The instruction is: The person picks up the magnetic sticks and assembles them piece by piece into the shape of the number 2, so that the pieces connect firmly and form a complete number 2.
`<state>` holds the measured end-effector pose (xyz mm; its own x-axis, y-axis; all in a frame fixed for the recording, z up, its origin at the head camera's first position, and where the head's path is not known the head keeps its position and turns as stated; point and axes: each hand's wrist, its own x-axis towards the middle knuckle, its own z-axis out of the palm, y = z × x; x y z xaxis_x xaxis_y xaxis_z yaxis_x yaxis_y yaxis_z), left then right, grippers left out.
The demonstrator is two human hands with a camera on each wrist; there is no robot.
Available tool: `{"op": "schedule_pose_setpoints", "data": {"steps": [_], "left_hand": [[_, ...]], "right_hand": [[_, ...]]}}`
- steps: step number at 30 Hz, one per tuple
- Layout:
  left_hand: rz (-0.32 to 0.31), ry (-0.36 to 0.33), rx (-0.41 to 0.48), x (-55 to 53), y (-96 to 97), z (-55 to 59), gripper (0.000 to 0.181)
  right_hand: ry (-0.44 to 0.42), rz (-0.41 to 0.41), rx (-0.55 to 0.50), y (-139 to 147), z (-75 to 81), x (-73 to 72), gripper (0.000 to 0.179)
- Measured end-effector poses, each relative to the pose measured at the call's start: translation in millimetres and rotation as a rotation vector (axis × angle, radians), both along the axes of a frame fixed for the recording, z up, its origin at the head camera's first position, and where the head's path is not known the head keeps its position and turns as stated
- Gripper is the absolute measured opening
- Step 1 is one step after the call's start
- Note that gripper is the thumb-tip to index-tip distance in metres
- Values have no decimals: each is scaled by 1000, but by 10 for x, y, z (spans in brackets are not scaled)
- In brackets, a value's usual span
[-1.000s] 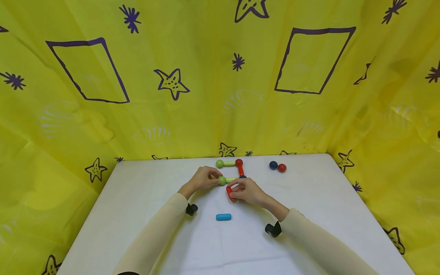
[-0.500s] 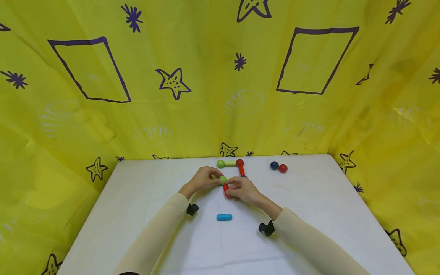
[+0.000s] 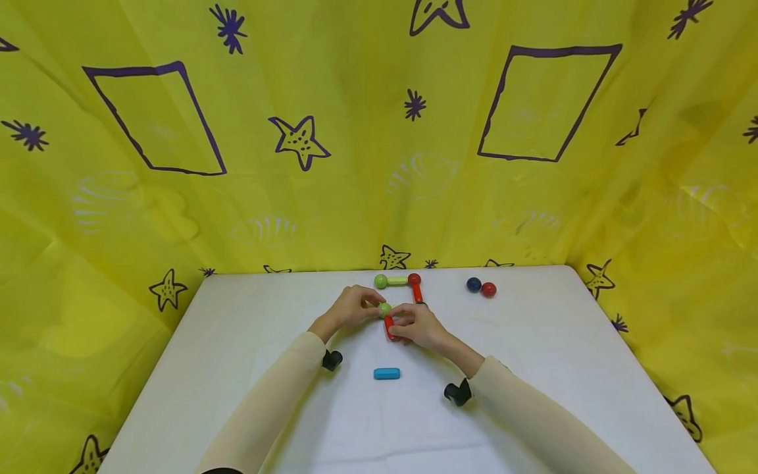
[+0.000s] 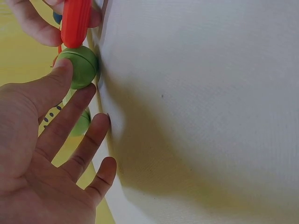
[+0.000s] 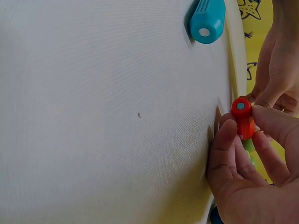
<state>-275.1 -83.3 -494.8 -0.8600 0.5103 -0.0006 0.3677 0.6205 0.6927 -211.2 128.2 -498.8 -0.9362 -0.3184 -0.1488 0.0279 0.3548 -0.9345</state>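
My left hand (image 3: 353,306) pinches a green ball (image 4: 84,67) between thumb and index finger, its other fingers spread. In my right hand (image 3: 423,327) a ridged red rod (image 5: 245,123) is held between thumb and fingers, a pale metal-like disc showing on its near end. The rod's far end meets the green ball in the left wrist view. Behind the hands lie a second green ball (image 3: 381,281), a light-green rod (image 3: 397,281), a red ball (image 3: 414,279) and another red rod (image 3: 417,292), joined end to end. My right hand mostly hides what follows that rod.
A blue rod (image 3: 387,373) lies on the white table (image 3: 284,421), nearer to me than the hands. Loose dark blue (image 3: 474,284) and red (image 3: 488,289) balls sit at the back right. Yellow patterned cloth (image 3: 355,210) hangs behind and at both sides.
My right hand has moved left and slightly forward, bringing the red rod's end up to the green ball. My left hand has kept its hold on that ball.
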Motion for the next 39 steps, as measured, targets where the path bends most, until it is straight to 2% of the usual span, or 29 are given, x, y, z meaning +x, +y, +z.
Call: {"op": "schedule_pose_setpoints", "data": {"steps": [6,12,24,31,39], "left_hand": [[-2,4,0,-6,-3,-7,20],[-6,6,-1,-8,1,-14,20],[-13,18,7,-2,2,2,20],[-18,53,6,-24,-8,-34,20],[-16,47,7,-26,-5,-48,20]], "right_hand": [[14,15,-18,-3,73,34,32],[-3,0,-14,-7,-3,-10,30],[-6,-21,-10,-30,-31,-21,29],[-7,-37,-46,-78,-60,-20,29],[-3,-62,-35,-104,-94,-28,28]]}}
